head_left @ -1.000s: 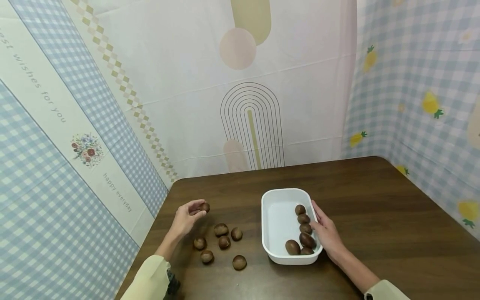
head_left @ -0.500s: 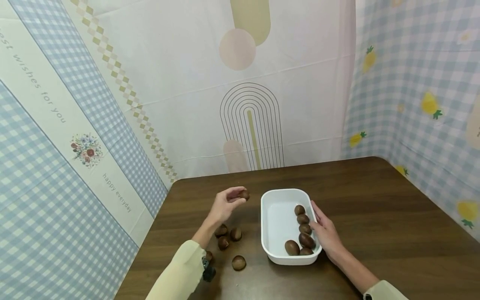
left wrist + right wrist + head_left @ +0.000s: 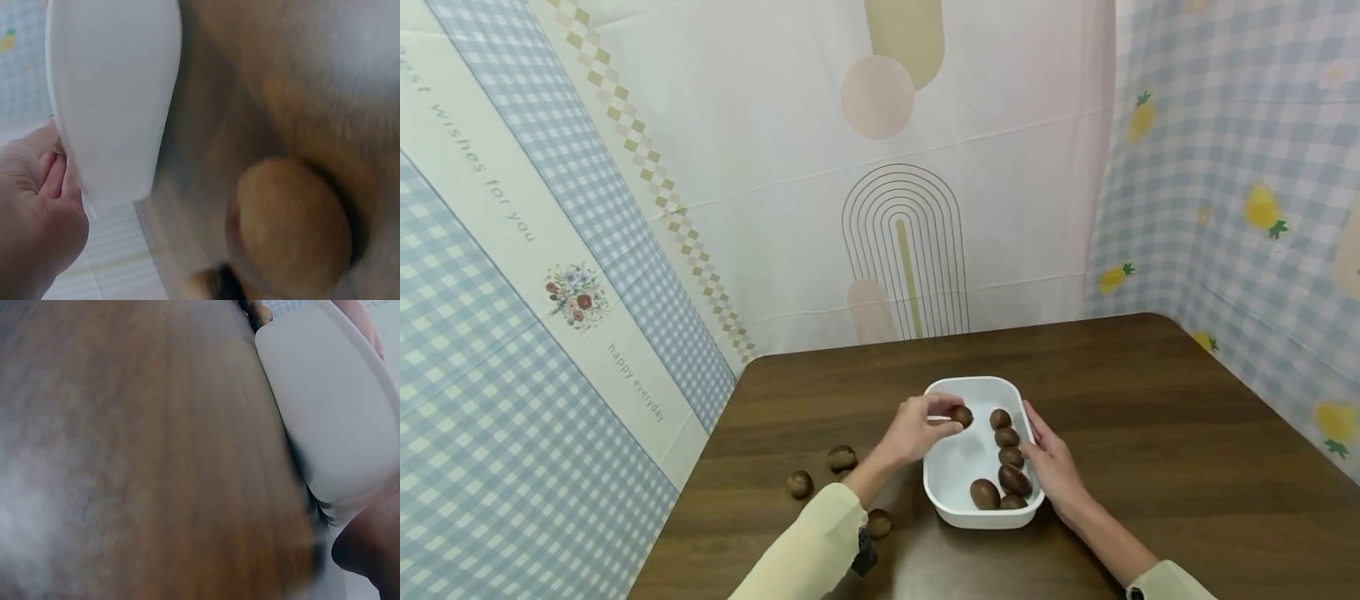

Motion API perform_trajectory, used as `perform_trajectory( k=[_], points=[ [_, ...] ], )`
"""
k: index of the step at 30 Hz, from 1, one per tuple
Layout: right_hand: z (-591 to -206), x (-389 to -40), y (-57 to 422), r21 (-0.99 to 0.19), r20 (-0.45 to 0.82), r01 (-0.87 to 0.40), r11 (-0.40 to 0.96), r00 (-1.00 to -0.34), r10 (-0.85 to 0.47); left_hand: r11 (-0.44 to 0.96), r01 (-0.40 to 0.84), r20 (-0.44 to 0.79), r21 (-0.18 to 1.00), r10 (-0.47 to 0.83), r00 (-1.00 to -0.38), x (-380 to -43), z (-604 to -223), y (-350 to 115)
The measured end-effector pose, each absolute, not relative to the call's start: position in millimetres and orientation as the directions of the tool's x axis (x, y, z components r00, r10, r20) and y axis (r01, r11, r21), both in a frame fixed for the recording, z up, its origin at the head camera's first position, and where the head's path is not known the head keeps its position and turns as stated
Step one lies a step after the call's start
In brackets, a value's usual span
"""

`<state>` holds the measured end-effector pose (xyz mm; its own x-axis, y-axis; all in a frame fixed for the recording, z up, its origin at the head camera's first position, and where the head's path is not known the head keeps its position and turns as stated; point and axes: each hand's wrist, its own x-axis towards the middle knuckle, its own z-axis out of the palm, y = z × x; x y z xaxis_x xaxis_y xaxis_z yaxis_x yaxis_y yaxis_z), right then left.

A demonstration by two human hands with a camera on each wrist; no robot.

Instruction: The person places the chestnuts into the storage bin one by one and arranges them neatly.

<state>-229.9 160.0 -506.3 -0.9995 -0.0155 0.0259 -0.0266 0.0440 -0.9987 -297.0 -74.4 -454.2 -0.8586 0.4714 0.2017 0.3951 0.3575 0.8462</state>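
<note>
In the head view my left hand (image 3: 917,429) pinches a brown chestnut (image 3: 962,417) between thumb and fingertips, over the far left part of a white rectangular box (image 3: 981,521). My right hand (image 3: 1056,467) grips the box's right wall, thumb at the rim and fingers along the outside. Inside, several glossy chestnuts (image 3: 1015,481) form a row along the right wall, and one (image 3: 985,494) lies beside the row's near end. The left wrist view shows my left hand (image 3: 40,200) at the box rim, its chestnut mostly hidden behind the fingers.
Left of the box, loose chestnuts (image 3: 842,458) lie on the dark wooden table (image 3: 1120,400), some hidden by my left forearm. One chestnut (image 3: 878,523) sits near my left sleeve (image 3: 812,542). Patterned cloth (image 3: 775,208) hangs behind the table and at both sides.
My left hand has carried its chestnut rightward from the left of the table to over the box. The right hand and the box have stayed in place.
</note>
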Motion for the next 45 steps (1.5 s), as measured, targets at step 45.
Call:
perform_trajectory(
  k=[45],
  points=[
    [-509.5, -225.1, 157.8, -0.997, 0.074, -0.074, 0.011, -0.997, -0.015, 0.699, 0.533, 0.290, 0.476, 0.447, -0.846, -311.5, -413.4, -121.6]
  ],
)
